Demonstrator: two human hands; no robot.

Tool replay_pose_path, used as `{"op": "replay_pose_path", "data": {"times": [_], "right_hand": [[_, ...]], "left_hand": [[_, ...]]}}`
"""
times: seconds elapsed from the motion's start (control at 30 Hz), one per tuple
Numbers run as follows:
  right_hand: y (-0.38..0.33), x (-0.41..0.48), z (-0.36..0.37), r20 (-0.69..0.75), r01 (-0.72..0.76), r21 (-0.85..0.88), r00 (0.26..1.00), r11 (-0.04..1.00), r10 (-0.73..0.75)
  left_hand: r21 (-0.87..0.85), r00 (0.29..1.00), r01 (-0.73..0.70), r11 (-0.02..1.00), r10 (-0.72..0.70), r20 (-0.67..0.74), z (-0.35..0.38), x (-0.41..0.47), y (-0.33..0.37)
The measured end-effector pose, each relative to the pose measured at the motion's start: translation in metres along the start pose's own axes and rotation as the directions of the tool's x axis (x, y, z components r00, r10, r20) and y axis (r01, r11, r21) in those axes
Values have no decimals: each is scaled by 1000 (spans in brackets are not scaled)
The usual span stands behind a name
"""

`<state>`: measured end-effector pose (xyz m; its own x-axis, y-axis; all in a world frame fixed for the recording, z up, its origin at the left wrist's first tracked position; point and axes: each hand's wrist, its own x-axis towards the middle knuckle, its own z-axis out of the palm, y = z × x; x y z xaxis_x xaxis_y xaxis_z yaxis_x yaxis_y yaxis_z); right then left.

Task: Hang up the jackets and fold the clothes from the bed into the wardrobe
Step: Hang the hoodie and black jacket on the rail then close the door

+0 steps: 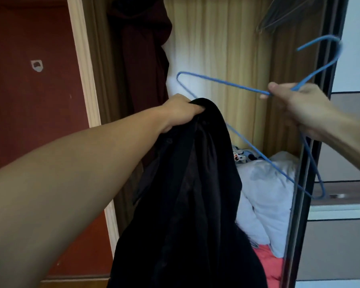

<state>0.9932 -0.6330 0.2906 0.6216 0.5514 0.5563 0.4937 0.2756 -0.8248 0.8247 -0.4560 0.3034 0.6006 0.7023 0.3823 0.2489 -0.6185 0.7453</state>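
My left hand [180, 112] grips the top of a black jacket [187, 200], which hangs down in front of the open wardrobe [227, 48]. My right hand [295, 104] pinches a blue wire hanger [220, 83] at its neck, holding it tilted to the right of the jacket. One end of the hanger reaches behind the jacket's top; its hook points up right. The hanger is not inside the jacket.
A dark red garment [143, 53] hangs at the wardrobe's left. Several bare hangers [279, 15] hang at the top right. White pillows [266, 196] and red cloth [268, 265] lie at the bottom. The sliding door's dark frame [299, 204] stands at right, a red wall [29, 90] at left.
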Motion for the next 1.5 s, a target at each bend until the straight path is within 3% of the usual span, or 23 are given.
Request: {"op": "replay_pose_path", "data": {"times": [0.1,0.27,0.53,0.7,0.9,1.13,1.23,1.33,1.5], "right_hand": [[0,-1,-18,41,0,114,999,993,-4],[15,-6,-33,99,-141,245,988,959,120],[48,-23,-51,156,-250,-123,951,961,267],[39,-25,-27,246,-177,-323,933,930,263],[-4,-11,-9,387,-118,-563,837,818,387],[-42,5,-35,393,-122,-555,834,823,389],[-29,2,-8,394,-44,-657,831,752,392],[-19,6,0,366,-28,-663,860,748,357],[-23,0,18,312,-9,-549,925,836,215]], "left_hand": [[14,1000,16,1000,-16,-13,3,7,-3],[-15,996,48,999,-49,-69,8,16,-11],[-19,985,82,996,-84,-151,-4,23,-17],[105,998,6,995,0,-56,1,18,-5],[301,995,-97,949,94,26,4,13,-4],[423,985,-166,891,174,18,-12,6,-19],[543,967,-228,808,254,28,-8,4,-16],[640,952,-245,728,305,18,-10,0,-13],[579,954,-245,778,299,4,-14,1,-9]]}}
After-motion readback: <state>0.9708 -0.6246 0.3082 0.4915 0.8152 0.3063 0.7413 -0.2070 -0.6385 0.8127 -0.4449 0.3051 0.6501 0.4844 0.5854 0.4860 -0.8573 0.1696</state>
